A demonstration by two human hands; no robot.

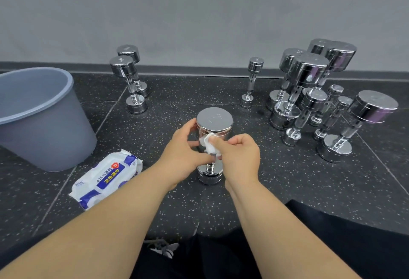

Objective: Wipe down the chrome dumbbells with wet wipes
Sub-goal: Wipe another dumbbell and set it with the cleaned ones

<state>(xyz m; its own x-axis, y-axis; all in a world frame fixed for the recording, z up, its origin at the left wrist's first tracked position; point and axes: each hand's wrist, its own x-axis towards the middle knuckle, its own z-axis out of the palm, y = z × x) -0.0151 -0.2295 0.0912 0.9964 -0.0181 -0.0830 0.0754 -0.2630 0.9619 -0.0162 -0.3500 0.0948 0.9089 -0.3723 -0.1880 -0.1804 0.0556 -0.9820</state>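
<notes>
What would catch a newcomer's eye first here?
At centre, the left hand steadies an upright chrome dumbbell while the right hand presses a white wet wipe on its upper head. A shiny cluster of dumbbells stands at right; a grey bin sits at left.

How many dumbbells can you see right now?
12 dumbbells, roughly: one being wiped at centre, two back left, one small at centre back, about eight clustered right; overlaps may hide others.

Mirror-bright chrome steel dumbbell [214, 123], crumpled white wet wipe [209, 143], white-and-blue soft plastic wipes pack [108, 178] with red badge, blue-grey round plastic bin [42, 115], black white-speckled rubber floor [276, 185], plain grey wall [199, 13].
</notes>
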